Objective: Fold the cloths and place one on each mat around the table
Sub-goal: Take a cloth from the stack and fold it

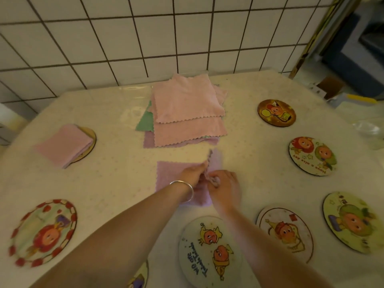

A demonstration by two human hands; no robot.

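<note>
A table (259,173) covered in a pale, faintly dotted cloth under a glossy clear sheet fills the view, its far edge against a wall (124,38) of white square tiles with dark grout. Beyond the table's far right corner the room opens onto a dim area with blue furniture and clutter too blurred to name.

Near the table's middle lies a lilac cloth (168,173), partly spread flat. Both hands meet at its right edge: the left hand (192,173), with a silver bangle (184,188) on its wrist, pinches the raised edge, and the right hand (225,185) has its fingers curled around a bunched bit of the same cloth.

Just beyond the lilac cloth, toward the wall, sits a loose stack (187,111) of unfolded cloths, pink on top with green and lilac peeking out below. Left of the stack, a folded pink cloth (64,145) rests on a round mat (91,138), covering most of it.

Other round cartoon mats ring the table bare: one (44,231) at the near left, one (207,252) just nearer than the hands, and four to the right of the lilac cloth (276,113) (312,155) (284,231) (353,221). A mat edge shows at the bottom of the view.
</note>
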